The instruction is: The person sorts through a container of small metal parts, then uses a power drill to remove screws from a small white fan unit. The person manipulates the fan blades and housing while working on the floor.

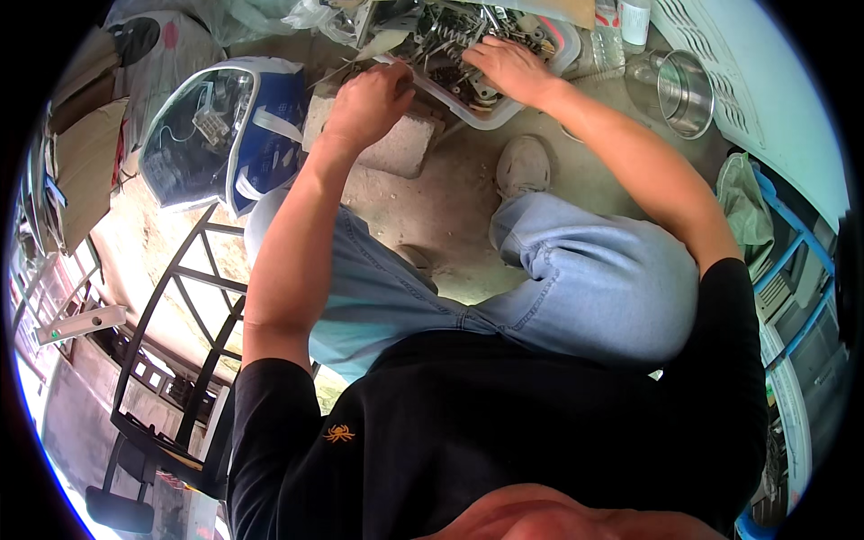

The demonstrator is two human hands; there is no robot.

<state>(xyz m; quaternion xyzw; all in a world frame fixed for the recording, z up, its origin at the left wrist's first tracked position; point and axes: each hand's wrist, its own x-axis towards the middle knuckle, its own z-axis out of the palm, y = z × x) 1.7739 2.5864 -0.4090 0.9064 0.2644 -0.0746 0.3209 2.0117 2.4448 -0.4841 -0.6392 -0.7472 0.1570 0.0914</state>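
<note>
head view: a clear plastic box (457,106) full of loose metal parts (441,40) sits on the floor in front of the person, and both bare arms stretch toward it. the right hand (511,70) lies over the box, palm down, its forearm slanting inward from beside the right knee. its fingers reach leftward, slightly bent, with the tips among the metal parts; whether they pinch a piece, i cannot tell. the left hand (371,103) is just beside the box's left edge, above a pale block (396,147). its forearm runs nearly straight up, the wrist bent, the back of the hand uppermost and the fingers curled under; they look mostly closed, but i cannot tell what, if anything, they hold. a blue bag with a clear panel (281,135) stands well left of the box; a shiny metal pot (688,94) lies tipped to its right, and a shoe (524,166) is just on its near side.
</note>
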